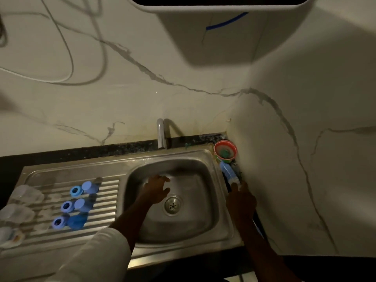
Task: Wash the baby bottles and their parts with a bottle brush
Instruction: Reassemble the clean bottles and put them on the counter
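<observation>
Both hands empty: left hand (156, 189) spread over sink (211, 233), right hand (241, 199) reaching toward bottle brush (228, 173). Bottles (24, 195), blue rings (66, 206) apparently unwashed.

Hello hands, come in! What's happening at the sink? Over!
Left hand open over sink. Right hand reaching bottle brush; grip unclear. Bottle parts wait on drainboard.

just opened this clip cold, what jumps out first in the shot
Most striking are the blue bottle rings and caps laid in pairs on the steel drainboard left of the sink basin, with clear bottles beside them. The left hand hovers open over the basin, while the right hand reaches for the blue bottle brush lying below a red cup in the corner.
</observation>
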Demonstrator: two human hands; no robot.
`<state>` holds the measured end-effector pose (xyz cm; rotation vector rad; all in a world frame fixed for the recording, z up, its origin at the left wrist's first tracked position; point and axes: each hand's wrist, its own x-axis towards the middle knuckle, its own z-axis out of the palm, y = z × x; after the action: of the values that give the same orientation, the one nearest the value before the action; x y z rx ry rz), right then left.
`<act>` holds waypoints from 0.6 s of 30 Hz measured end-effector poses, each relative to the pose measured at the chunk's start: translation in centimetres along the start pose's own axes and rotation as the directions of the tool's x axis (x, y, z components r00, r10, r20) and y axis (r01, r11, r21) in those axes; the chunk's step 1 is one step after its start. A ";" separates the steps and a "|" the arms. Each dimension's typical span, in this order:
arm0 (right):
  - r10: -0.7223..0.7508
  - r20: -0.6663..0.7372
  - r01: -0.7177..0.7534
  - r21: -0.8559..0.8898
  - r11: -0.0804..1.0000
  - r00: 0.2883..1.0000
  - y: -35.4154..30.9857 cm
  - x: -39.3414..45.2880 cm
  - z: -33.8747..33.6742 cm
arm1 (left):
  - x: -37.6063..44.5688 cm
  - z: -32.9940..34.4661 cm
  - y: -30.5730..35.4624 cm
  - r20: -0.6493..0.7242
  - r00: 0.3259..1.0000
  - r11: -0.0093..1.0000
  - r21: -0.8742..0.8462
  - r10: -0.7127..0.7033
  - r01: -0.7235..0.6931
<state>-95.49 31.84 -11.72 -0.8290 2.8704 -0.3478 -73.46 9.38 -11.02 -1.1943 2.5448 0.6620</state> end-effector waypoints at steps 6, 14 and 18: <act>-0.230 -0.148 0.255 0.173 0.952 0.962 -3.7 -0.6 -0.8 | -2.0 -0.5 -0.4 -0.134 0.990 0.995 -0.085 0.043 -0.054; -0.553 0.147 0.559 -0.001 0.829 0.820 -10.8 -2.4 1.1 | -5.4 -1.7 -3.5 -0.158 0.987 1.000 -0.020 0.009 -0.012; -0.668 -0.029 0.667 -0.043 0.744 0.743 -14.4 -5.1 1.7 | -7.7 -3.1 -5.8 -0.283 0.959 0.991 -0.118 0.024 -0.060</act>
<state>-83.60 22.46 -9.39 -1.8753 2.4985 -0.3886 -64.21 9.68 -6.86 -1.3671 2.8045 0.7164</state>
